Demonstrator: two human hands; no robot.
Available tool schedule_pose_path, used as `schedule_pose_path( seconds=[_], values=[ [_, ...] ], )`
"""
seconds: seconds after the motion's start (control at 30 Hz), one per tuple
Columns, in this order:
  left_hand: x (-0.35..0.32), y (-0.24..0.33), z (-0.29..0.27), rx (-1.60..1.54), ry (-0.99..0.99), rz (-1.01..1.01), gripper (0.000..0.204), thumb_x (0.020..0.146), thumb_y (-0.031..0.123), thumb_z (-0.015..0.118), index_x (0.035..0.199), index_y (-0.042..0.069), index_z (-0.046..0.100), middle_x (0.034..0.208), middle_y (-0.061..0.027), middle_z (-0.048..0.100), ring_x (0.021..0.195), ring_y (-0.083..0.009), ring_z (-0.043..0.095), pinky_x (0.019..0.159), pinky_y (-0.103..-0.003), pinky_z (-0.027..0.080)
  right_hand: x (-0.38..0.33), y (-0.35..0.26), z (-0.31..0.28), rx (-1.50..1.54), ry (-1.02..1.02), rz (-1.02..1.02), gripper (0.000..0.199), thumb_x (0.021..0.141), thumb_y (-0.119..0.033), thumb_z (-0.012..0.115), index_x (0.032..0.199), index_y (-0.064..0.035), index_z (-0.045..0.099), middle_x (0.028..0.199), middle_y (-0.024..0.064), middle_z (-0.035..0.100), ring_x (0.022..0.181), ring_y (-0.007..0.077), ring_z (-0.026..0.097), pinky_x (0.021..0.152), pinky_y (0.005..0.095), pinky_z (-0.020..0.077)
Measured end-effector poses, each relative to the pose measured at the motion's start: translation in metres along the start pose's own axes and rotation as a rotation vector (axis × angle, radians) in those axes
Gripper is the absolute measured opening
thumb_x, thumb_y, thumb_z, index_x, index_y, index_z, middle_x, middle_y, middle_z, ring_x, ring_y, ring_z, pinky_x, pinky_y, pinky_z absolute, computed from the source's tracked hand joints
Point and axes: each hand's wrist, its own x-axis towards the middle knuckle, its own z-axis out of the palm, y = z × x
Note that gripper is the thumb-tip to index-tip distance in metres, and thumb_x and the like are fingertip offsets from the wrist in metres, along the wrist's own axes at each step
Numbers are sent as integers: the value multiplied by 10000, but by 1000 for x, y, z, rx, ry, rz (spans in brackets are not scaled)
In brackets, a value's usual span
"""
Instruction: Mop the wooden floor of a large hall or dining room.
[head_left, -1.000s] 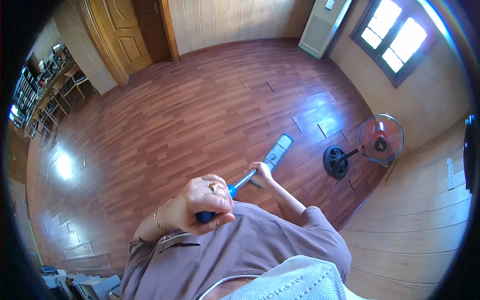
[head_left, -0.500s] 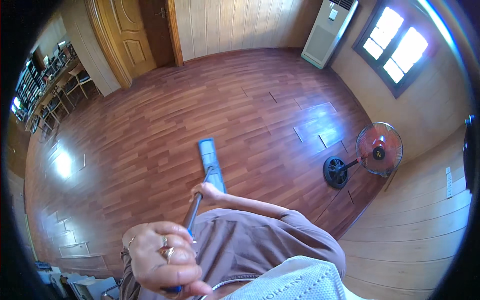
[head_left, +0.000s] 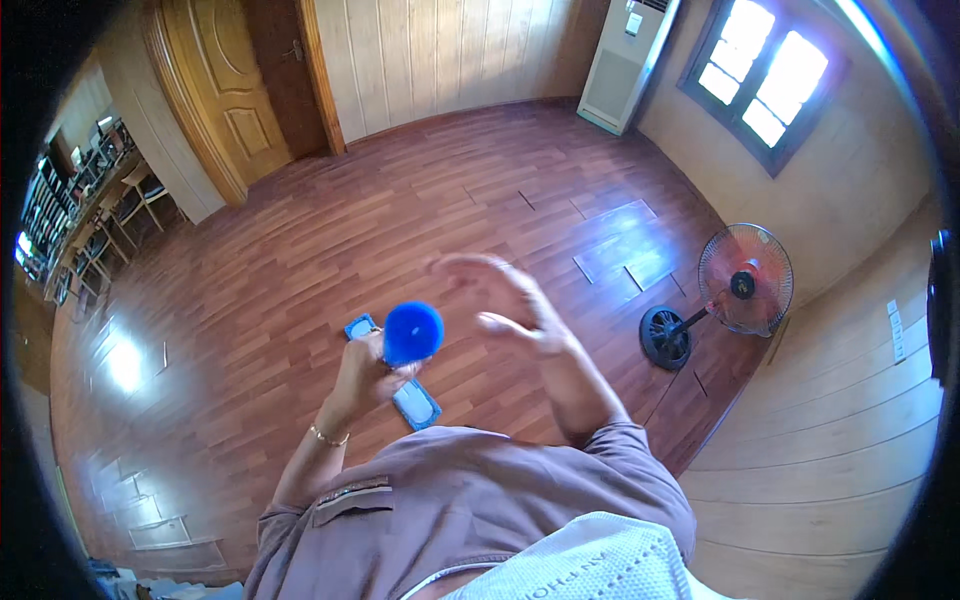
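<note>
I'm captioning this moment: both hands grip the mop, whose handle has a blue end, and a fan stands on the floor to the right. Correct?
Not quite: in the head view, only the left hand grips the mop; the right hand is open and off it. The blue end and fan are as you say.

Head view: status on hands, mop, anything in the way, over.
Left hand closed round mop, near its top; right hand open, off it. Mop head on floor, its middle hidden. Fan standing at right, apart from mop.
</note>
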Motion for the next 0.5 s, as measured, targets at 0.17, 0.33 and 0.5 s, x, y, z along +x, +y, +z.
schedule_pose_path(
  seconds=[0.17, 0.33, 0.5],
  values=[
    [3, -53, 47, -39, -5, -97, 150, 736, 191, 702, 720, 78, 605, 673, -115, 593, 667, -309, 593, 585, -393, 451, 29, -84, 1, -538, -92, -488, 657, 753, -424, 728, 1266, -62, 532, 1270, 187, 549, 1194, 370, 506, 964, 476, 403],
    [-38, -146, 100, -382, 10, -235, 149, 761, 166, 627, 650, 114, 542, 646, -134, 563, 626, -308, 565, 561, -378, 429, 47, -114, 13, -1062, -211, -554, 269, 780, -354, 678, 944, -140, 680, 1077, 105, 667, 1117, 350, 573, 865, 477, 461],
    [-35, -122, 77, 157, -9, -16, 174, 674, 226, 639, 584, 115, 540, 583, -107, 555, 575, -330, 572, 524, -428, 443, 52, -109, 46, -905, -115, -541, 297, 853, -277, 549, 667, -46, 561, 818, 135, 677, 861, 364, 656, 851, 553, 446]
  ],
)
